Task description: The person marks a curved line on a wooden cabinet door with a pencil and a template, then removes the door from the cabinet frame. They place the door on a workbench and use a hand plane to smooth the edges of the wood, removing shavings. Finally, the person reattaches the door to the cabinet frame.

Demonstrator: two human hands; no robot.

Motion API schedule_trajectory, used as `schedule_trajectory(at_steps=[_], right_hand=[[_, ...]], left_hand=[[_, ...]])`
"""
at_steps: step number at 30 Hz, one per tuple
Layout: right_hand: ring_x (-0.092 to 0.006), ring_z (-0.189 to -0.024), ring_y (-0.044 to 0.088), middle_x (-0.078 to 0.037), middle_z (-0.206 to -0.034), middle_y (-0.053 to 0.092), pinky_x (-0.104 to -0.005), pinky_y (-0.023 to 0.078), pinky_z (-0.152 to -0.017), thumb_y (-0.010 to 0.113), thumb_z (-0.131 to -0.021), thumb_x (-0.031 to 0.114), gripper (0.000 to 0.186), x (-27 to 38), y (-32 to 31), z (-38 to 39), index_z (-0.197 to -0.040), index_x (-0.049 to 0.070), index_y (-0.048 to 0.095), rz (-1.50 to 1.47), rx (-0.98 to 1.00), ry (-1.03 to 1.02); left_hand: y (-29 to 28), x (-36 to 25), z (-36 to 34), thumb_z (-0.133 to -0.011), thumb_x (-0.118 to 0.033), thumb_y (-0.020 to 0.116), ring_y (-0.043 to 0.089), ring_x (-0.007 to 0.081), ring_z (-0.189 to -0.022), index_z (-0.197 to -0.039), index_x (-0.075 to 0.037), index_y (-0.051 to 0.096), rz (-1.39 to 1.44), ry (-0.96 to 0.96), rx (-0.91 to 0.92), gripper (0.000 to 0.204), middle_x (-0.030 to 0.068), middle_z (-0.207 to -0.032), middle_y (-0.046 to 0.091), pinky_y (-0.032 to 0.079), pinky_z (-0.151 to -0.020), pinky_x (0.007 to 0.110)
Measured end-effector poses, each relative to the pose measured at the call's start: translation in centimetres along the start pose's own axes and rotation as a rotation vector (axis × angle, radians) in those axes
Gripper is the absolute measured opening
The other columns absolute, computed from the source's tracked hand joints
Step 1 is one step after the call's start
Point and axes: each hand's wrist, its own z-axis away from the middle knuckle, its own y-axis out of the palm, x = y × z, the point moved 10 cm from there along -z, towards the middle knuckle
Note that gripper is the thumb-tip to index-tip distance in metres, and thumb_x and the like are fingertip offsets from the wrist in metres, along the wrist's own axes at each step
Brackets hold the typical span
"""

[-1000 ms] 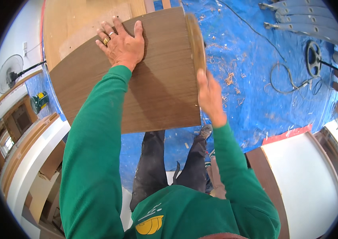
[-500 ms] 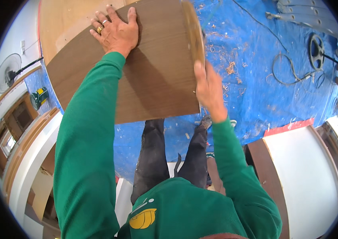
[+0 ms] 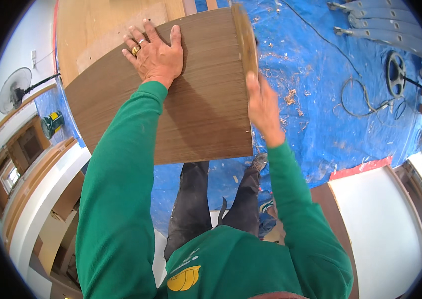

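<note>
A large dark brown wood-veneer panel (image 3: 206, 109) is held up in front of me over a blue tarpaulin (image 3: 320, 114). My left hand (image 3: 155, 56), with rings on two fingers, lies flat with spread fingers on the panel's upper face. My right hand (image 3: 261, 107) grips the panel's right edge, where the pale raw edge (image 3: 244, 40) shows. Both sleeves are green.
A light plywood sheet (image 3: 106, 25) lies behind the panel. Wood shavings and a black cable (image 3: 360, 97) litter the tarpaulin. Grey metal clamps (image 3: 385, 30) and a round black tool (image 3: 396, 74) lie at right. A standing fan (image 3: 15, 89) and wooden cabinets (image 3: 26, 164) are at left.
The panel has shifted slightly and my left hand has slid a little along its face. My right hand stays on the right edge.
</note>
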Motion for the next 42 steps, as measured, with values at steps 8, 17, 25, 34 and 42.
schedule_trajectory(at_steps=[8, 17, 25, 34, 42], right_hand=[[-0.0482, -0.107, 0.07, -0.03, -0.116, 0.074, -0.05, 0.055, -0.092, 0.046, -0.11, 0.057, 0.069, 5.0, 1.8, -15.1, -0.126, -0.006, 0.068, 0.114, -0.015, -0.16], [-0.0504, -0.099, 0.069, -0.033, -0.107, 0.071, -0.0524, 0.053, -0.084, 0.051, -0.111, 0.043, 0.057, -4.1, -2.0, 11.1, -0.138, -0.006, 0.06, 0.013, 0.029, 0.082], [-0.0138, -0.081, 0.062, -0.007, -0.094, 0.064, -0.0321, 0.054, -0.074, 0.048, -0.113, 0.05, 0.058, -16.1, -4.4, 24.3, -0.134, -0.002, 0.064, -0.332, -0.062, 0.367], [-0.0121, -0.081, 0.061, -0.005, -0.094, 0.064, -0.0296, 0.052, -0.072, 0.049, -0.113, 0.052, 0.056, -20.9, -6.4, 33.4, -0.123, -0.001, 0.066, -0.422, -0.052, 0.595], [-0.0137, -0.076, 0.064, -0.007, -0.089, 0.065, -0.0303, 0.054, -0.068, 0.056, -0.109, 0.052, 0.053, -22.7, -6.8, 40.6, -0.111, 0.0, 0.064, -0.39, 0.042, 0.65]], left_hand=[[-0.1, -0.7, -0.8, -0.104, -0.073, 0.035, 0.018, 0.0478, -0.162, -0.17, -0.008, 0.028, 0.046, 0.044, -0.09, 0.093, 0.0276, -0.173, 0.028, 0.008, -0.131, 0.062], [-1.2, -1.3, -0.4, -0.109, -0.063, 0.038, 0.023, 0.045, -0.161, -0.168, -0.006, 0.032, -0.036, -0.026, -0.005, 0.083, 0.0272, -0.173, 0.029, 0.012, -0.132, 0.057], [-0.5, -0.2, -0.6, -0.109, -0.063, 0.036, 0.022, 0.0449, -0.161, -0.169, -0.006, 0.028, -0.027, -0.026, 0.012, 0.083, 0.0275, -0.173, 0.027, 0.013, -0.131, 0.057], [-1.3, -0.7, -0.3, -0.109, -0.062, 0.036, 0.027, 0.0454, -0.159, -0.167, -0.009, 0.033, -0.022, 0.026, 0.0, 0.078, 0.0274, -0.17, 0.033, 0.018, -0.13, 0.058], [-3.8, -2.5, 1.8, -0.11, -0.058, 0.036, 0.029, 0.0431, -0.16, -0.167, -0.009, 0.036, 0.015, -0.009, -0.05, 0.075, 0.026, -0.17, 0.036, 0.019, -0.13, 0.055]])
